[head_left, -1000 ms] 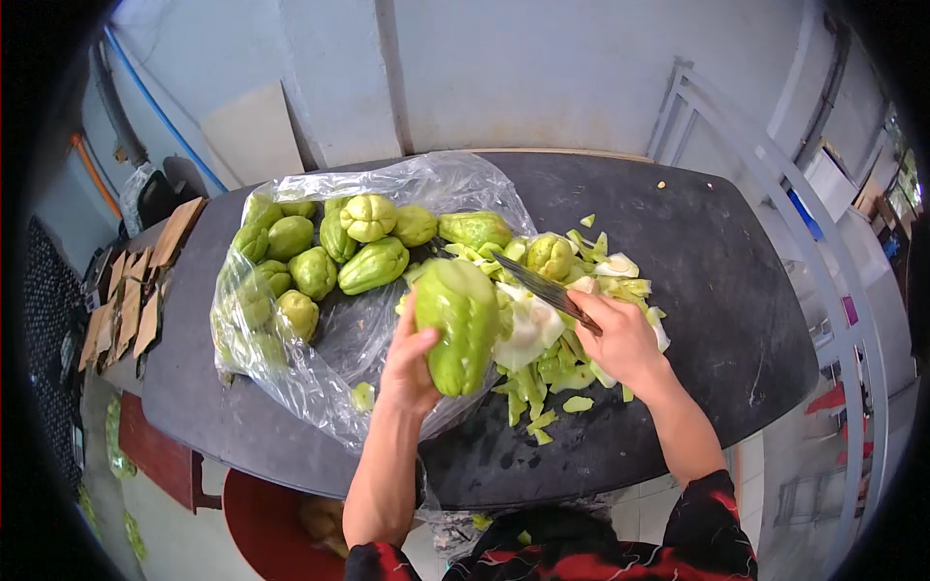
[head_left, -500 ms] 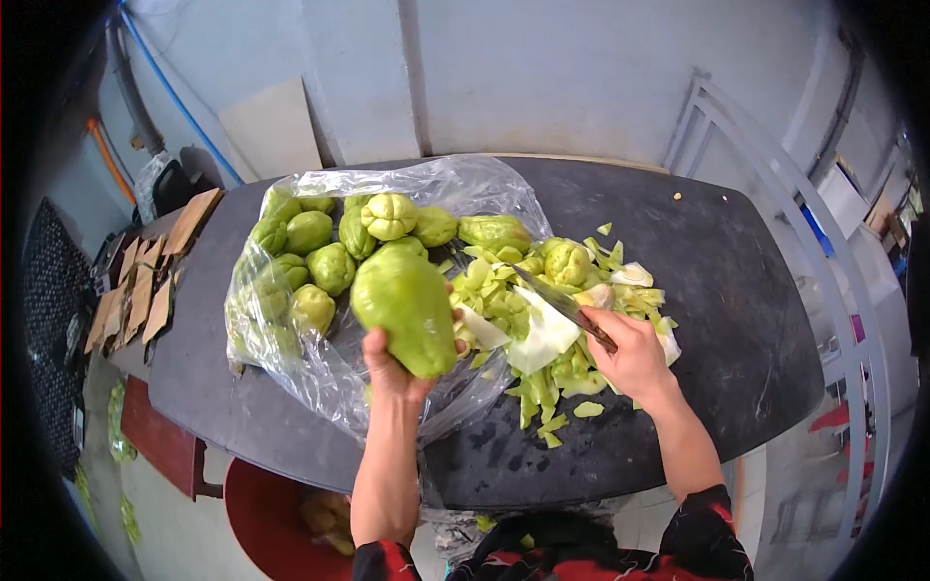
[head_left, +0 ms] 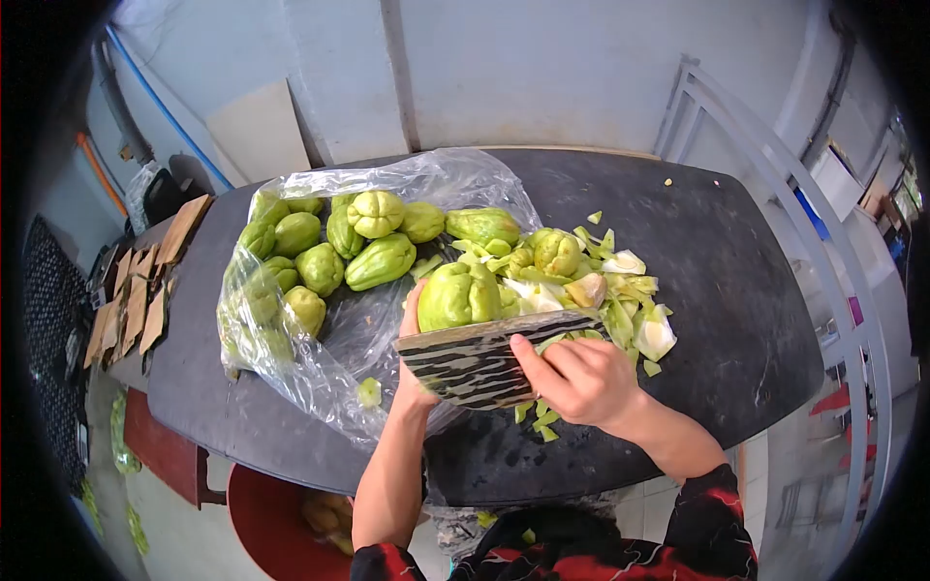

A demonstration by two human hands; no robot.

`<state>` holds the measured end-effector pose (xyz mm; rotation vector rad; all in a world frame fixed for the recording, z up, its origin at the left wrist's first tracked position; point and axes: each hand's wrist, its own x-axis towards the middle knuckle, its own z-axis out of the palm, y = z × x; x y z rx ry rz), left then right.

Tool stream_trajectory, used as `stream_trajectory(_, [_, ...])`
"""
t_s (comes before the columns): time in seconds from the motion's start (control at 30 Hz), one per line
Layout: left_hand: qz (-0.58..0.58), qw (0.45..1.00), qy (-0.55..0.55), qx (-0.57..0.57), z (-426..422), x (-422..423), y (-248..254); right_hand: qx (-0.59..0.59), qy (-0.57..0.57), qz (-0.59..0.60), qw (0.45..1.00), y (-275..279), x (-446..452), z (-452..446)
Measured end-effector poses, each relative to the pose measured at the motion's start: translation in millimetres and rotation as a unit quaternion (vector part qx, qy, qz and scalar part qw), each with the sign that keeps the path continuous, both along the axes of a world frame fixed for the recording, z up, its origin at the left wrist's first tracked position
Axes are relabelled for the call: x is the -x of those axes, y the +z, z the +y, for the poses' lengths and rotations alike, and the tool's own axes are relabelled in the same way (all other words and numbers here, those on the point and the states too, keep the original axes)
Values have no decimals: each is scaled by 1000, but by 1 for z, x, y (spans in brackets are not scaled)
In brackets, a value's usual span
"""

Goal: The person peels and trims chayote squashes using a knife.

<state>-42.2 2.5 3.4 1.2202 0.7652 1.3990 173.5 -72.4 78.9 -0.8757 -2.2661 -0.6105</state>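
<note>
One left hand (head_left: pixel 413 312) cupping lobed, smooth green chayote (head_left: pixel 458 295), right hand (head_left: pixel 581 379) closed on broad, black-streaked knife (head_left: pixel 473 364)

A hand could pass over the right end of the matte black table (head_left: pixel 741 329), but a crumpled clear plastic bag (head_left: pixel 325 382) obstructs its left, pale green peelings (head_left: pixel 622 320) its middle, with a broad black-striped blade (head_left: pixel 465 364) and lumpy green chayote (head_left: pixel 459 294) between.

One head-worn camera looks forward and down from near, at six o'clock of the dark grey, round-cornered bench (head_left: pixel 717 300), facing the pale grey-blue wall (head_left: pixel 533 82) at twelve o'clock.
</note>
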Motion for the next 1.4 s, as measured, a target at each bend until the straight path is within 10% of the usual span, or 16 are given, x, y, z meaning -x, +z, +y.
stream_trajectory(1.4, [-32, 989, -130, 67, -2, 5, 9, 116, -101, 60, 986, -36, -47, 21])
